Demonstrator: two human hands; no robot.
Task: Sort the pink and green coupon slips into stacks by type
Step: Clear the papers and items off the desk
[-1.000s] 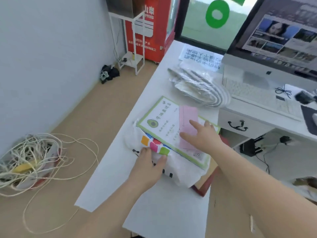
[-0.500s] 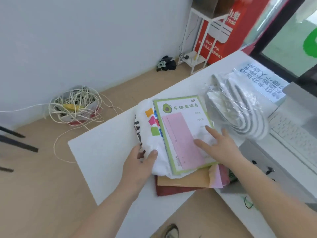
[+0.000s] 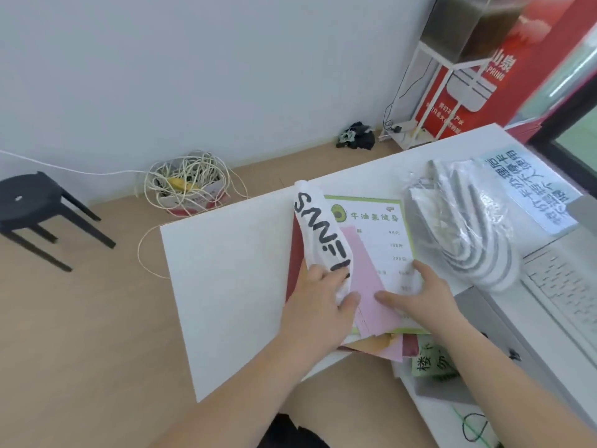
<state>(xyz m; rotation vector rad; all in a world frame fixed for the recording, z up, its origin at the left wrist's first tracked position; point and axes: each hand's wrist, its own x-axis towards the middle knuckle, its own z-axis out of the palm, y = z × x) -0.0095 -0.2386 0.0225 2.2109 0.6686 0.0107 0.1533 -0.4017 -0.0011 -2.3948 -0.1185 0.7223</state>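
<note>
- White table [image 3: 226,286] stands over a wood floor, and a green-edged sheet [image 3: 381,234] lies on a pile on it.
- Left hand [image 3: 319,305], at the sheet's left edge, has its fingers curled round the lower end of a white bag [image 3: 315,227] with black lettering. Its thumb tip is by the pink slip [image 3: 365,282].
- Right hand [image 3: 420,295], on the sheet's near right part, has its fingers spread and straight, pressing flat, with the thumb on the pink slip.
- Pink slip lies on the sheet, partly under the bag and both hands.
- Under the sheet, a folder [image 3: 292,253], an envelope [image 3: 361,344] and a second pink slip [image 3: 392,350] stick out, mostly hidden.
- Green slip [image 3: 429,363] lies nearer than the sheet and is partly covered by the right forearm.
- Small print on the sheet is blurred.
</note>
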